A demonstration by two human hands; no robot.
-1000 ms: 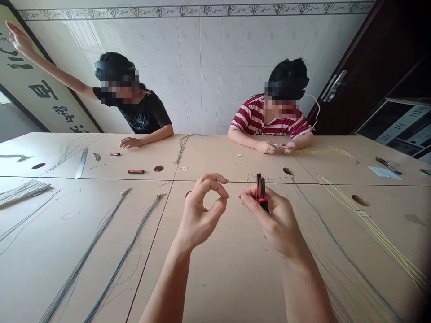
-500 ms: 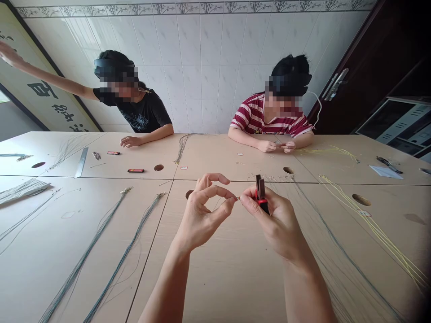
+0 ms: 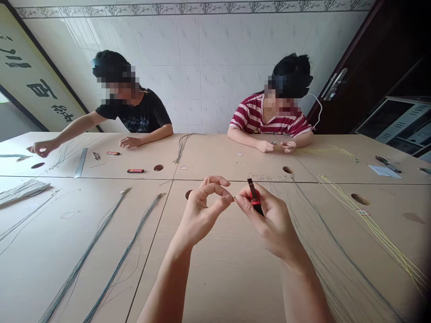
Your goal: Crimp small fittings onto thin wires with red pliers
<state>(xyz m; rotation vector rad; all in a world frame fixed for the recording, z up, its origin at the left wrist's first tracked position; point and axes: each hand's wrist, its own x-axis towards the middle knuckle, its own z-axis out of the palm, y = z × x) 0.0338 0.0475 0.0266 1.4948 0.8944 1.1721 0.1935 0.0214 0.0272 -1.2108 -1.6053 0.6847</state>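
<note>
My left hand (image 3: 204,213) is closed in a pinch, thumb against forefinger, on a tiny gold-coloured piece (image 3: 233,199) too small to name. Facing it, my right hand (image 3: 271,224) grips a pair of pliers (image 3: 255,199) with red and black handles, the jaws pointing up and away from the table. The right thumb and forefinger come together at the same tiny piece, almost touching the left fingertips. Both hands are raised over the middle of the table.
Bundles of grey-blue cords (image 3: 129,246) lie at left, yellow cords (image 3: 370,224) at right. Small loose parts (image 3: 266,177) lie ahead of my right hand. Across the table sit two people, with a ruler (image 3: 81,162) and a red-black marker-like item (image 3: 135,171) nearby. Round holes (image 3: 361,199) pierce the tabletop.
My hands have shifted slightly left, and the pliers have tilted to the left. Across the table, the person in black has lowered an outstretched arm to the tabletop.
</note>
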